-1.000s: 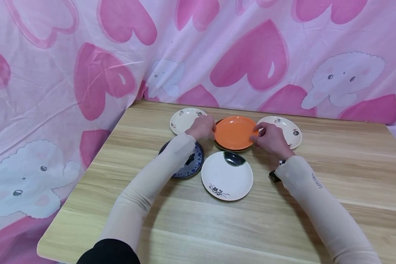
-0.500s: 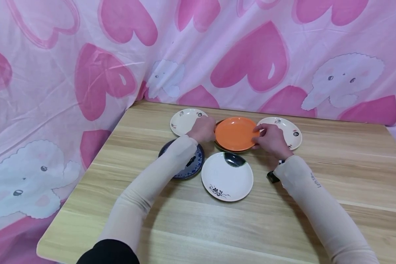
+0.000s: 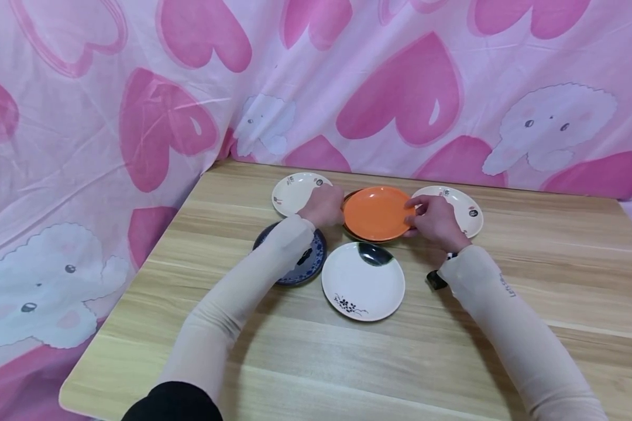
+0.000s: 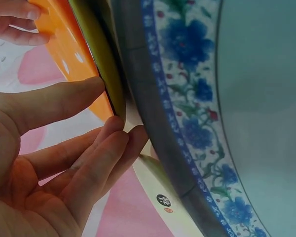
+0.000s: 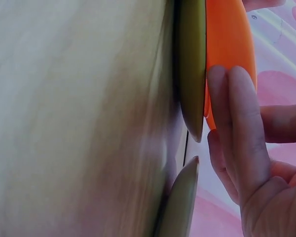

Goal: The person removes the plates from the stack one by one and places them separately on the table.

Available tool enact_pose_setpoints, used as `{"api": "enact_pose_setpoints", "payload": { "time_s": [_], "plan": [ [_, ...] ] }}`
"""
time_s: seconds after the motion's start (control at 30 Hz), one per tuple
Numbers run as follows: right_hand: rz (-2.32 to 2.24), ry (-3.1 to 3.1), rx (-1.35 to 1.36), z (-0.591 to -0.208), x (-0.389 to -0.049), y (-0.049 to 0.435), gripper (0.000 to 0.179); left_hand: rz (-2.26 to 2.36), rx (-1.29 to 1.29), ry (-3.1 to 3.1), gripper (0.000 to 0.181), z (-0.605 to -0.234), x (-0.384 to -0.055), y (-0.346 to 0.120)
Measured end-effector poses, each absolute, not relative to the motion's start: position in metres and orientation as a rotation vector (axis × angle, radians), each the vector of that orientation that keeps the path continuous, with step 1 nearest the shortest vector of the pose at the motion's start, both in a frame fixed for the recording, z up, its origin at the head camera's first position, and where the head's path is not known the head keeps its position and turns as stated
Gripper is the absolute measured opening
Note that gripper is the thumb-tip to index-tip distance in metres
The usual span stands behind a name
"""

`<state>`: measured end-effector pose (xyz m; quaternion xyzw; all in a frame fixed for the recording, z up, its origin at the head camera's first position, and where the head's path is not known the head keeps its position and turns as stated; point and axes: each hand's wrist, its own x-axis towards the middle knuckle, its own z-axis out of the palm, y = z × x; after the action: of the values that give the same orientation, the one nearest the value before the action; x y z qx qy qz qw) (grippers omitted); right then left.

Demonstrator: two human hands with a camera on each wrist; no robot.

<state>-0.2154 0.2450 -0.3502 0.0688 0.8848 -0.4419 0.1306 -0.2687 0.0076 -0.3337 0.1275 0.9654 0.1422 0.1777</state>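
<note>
An orange plate [image 3: 378, 213] overlaps a dark-rimmed, olive-sided plate [image 5: 191, 64], set slightly to the right of it in the head view. My left hand [image 3: 323, 206] is at the left edge, its thumb on the rim and its fingers curled at the plates' edge in the left wrist view. On the opposite side, my right hand [image 3: 436, 221] pinches the orange plate, thumb above and fingers against its underside. Below the two plates lies a white plate [image 3: 363, 286] with a dark green patch and a flower print. A blue-rimmed plate [image 3: 314, 260] is partly hidden beneath my left forearm.
Two cream plates with small printed marks flank the middle pair: the left cream plate [image 3: 289, 193] and the right cream plate [image 3: 466, 213]. All of them are on a wooden table [image 3: 321, 362]. A pink heart-patterned cloth [image 3: 305, 76] hangs behind and to the left.
The orange plate has shifted slightly to the right over the plate beneath, with my right hand moving along. My left hand stays almost in the same place at the left rim.
</note>
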Motion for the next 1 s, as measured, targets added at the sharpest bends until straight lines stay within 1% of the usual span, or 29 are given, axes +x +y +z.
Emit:
{"api": "enact_pose_setpoints", "payload": {
  "time_s": [0.3,0.57,0.87,1.0],
  "plan": [
    [-1.324,2.551,0.198,-0.344,-0.213,0.249,0.045,0.386,0.383,2.77,0.024,-0.336,-0.269,0.007],
    [-1.256,2.588,0.182,-0.335,-0.209,0.25,0.045,0.393,0.4,2.779,0.026,-0.337,-0.268,0.005],
    [-1.266,2.556,0.18,-0.332,-0.204,0.256,0.047,0.386,0.427,2.779,0.018,-0.338,-0.269,0.005],
    [-1.266,2.559,0.173,-0.331,-0.202,0.26,0.047,0.379,0.414,2.782,0.018,-0.338,-0.268,0.004]
  ]
}}
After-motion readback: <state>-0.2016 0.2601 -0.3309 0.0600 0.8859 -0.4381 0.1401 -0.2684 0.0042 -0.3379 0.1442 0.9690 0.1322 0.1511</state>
